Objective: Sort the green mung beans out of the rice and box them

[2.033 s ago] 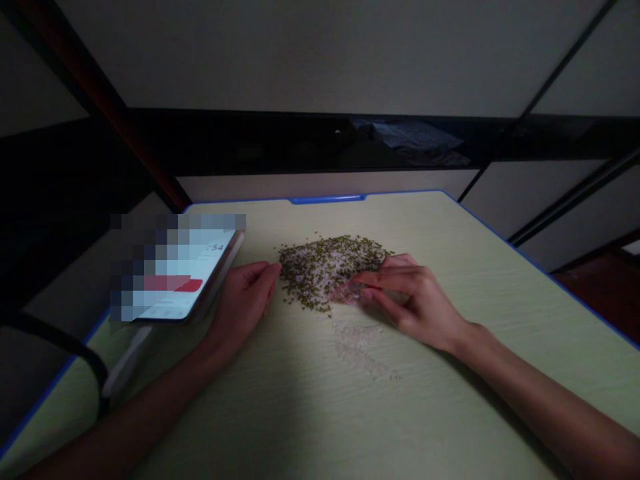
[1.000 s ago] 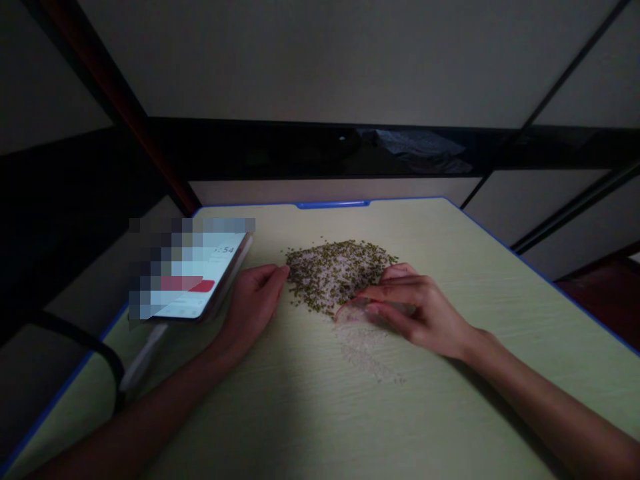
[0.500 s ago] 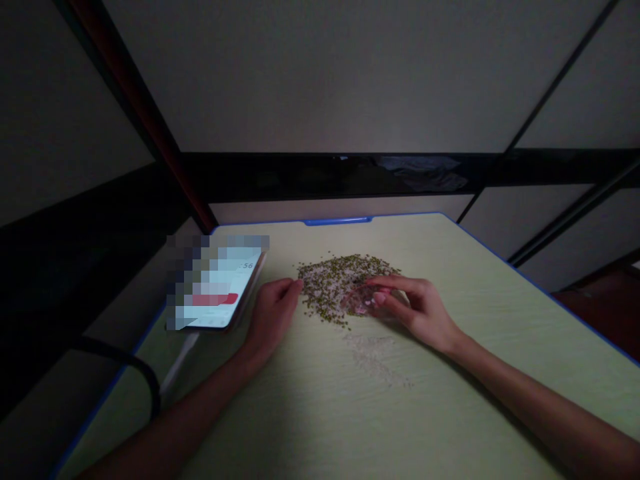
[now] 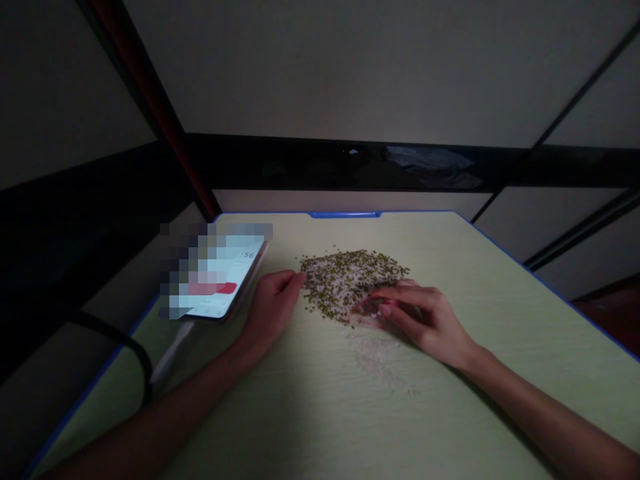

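Note:
A heap of green beans mixed with white rice (image 4: pixel 350 277) lies in the middle of a pale green table (image 4: pixel 500 313). My right hand (image 4: pixel 425 319) rests at the heap's near right edge, its fingers stretched out flat and touching the grains. My left hand (image 4: pixel 273 308) lies on the table at the heap's left edge, fingers loosely curled, fingertips against the beans. A thin patch of separated white rice (image 4: pixel 380 357) is spread on the table just in front of the heap, below my right hand.
A lit phone (image 4: pixel 225 280) leans at the table's left side, with a white cable (image 4: pixel 167 357) running down from it. The table has a blue rim (image 4: pixel 345 215). Dark bed-frame bars (image 4: pixel 300 163) and a wall stand behind.
My right hand's fingers have slid back toward me over the heap's near edge. The view has shifted slightly. My left hand has stayed at the heap's left edge.

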### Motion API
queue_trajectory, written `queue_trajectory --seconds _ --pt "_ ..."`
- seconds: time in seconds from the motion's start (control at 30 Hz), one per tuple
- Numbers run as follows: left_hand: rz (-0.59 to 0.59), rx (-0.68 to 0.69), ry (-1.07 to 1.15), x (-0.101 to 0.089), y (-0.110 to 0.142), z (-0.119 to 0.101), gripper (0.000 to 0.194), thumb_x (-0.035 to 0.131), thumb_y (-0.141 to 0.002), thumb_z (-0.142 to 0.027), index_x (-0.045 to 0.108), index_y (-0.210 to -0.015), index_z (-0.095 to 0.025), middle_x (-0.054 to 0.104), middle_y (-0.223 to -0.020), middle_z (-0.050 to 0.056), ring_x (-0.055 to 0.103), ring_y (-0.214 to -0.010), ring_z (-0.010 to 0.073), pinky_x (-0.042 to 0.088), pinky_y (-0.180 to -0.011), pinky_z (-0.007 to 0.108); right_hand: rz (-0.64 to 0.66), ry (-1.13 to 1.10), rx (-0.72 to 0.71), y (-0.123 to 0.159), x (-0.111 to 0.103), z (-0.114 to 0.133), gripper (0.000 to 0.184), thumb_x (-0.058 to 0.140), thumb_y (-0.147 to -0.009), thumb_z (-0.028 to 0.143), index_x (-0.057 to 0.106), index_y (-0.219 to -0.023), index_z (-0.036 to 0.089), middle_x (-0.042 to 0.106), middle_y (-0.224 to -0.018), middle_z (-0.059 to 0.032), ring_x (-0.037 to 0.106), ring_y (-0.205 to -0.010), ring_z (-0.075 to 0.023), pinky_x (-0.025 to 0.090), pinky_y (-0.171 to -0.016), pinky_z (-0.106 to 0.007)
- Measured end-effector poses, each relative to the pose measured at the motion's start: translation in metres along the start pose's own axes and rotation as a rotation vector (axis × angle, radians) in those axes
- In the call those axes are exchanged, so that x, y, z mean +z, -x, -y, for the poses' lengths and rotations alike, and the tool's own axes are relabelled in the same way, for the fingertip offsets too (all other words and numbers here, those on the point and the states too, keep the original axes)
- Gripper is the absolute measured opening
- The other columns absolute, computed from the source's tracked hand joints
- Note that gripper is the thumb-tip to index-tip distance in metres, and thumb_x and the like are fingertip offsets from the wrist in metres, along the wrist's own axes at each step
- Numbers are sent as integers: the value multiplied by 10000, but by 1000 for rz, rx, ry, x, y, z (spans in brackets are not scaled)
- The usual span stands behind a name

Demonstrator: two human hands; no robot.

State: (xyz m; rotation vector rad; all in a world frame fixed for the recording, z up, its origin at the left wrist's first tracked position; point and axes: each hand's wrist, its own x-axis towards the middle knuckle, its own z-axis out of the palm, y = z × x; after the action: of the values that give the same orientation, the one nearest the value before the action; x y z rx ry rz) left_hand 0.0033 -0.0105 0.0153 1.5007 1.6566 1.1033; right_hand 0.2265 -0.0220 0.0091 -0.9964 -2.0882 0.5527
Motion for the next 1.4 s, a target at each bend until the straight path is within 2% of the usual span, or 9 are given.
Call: queue_trajectory --seconds 0.1,0.37,0.93,1.1,1.4 --pt "-4 3 -16 -1 1 -2 362 448 -723 -308 313 -397 -229 301 -344 -83 330 -376 100 271 -455 257 -14 -2 10 0 0 0 221 530 -801 190 693 -921 101 661 -660 -57 533 -585 -150 396 -584 -310" --pt "-5 -5 -20 0 0 -1 353 451 -723 -312 320 -406 -227 307 -341 -87 321 -361 95 262 -440 259 -6 5 -70 -1 -1 1 217 527 -799 163 695 -909 79 622 -595 -39 475 -550 -132 369 -555 -294" --pt "-7 1 -41 1 1 -2 356 450 -726 -311 325 -403 -226 315 -332 -85 322 -360 90 260 -438 256 2 46 30 -1 -1 1 250 511 -809 199 694 -945 95 656 -657 -61 517 -591 -153 390 -599 -313" --pt "-7 1 -38 0 0 -1 357 452 -726 -311 326 -403 -224 315 -332 -85 322 -359 89 258 -433 254 -7 73 -36 -2 0 1 237 513 -805 178 696 -935 101 627 -601 -39 488 -568 -142 375 -592 -308" --pt "0 4 -33 -1 0 -2 356 451 -733 -296 327 -407 -224 318 -341 -84 329 -372 94 261 -443 254 21 129 -127 0 1 2 243 497 -832 192 678 -990 158 680 -696 -44 514 -631 -155 375 -666 -336"
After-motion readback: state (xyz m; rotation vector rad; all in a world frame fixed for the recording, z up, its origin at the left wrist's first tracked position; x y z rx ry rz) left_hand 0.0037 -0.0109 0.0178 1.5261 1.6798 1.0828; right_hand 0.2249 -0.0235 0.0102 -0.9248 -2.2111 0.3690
